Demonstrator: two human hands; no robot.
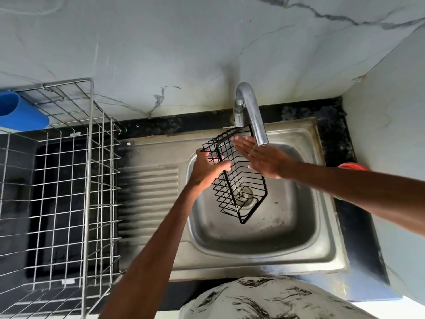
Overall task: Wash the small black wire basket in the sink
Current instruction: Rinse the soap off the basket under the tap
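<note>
Steel sink [264, 261] set in a black desk [358, 226], with the black wire basket [239, 178] held in the air over its bowl, tilted: one end up beside the tap [253, 111] spout, the other down above the drain [247, 196]. Grips the basket's upper left edge with the left hand [207, 168], thumb across the wires, fingers curled behind. Holds the right hand [259, 157] flat under the spout, fingers straight and together, tips at the basket's upper side; cannot tell whether touching. Left of the sink, a large silver wire rack [69, 169] on the desk, a blue cup [20, 111] behind it. By the right wall, a red object [353, 167], mostly hidden by the forearm.
</note>
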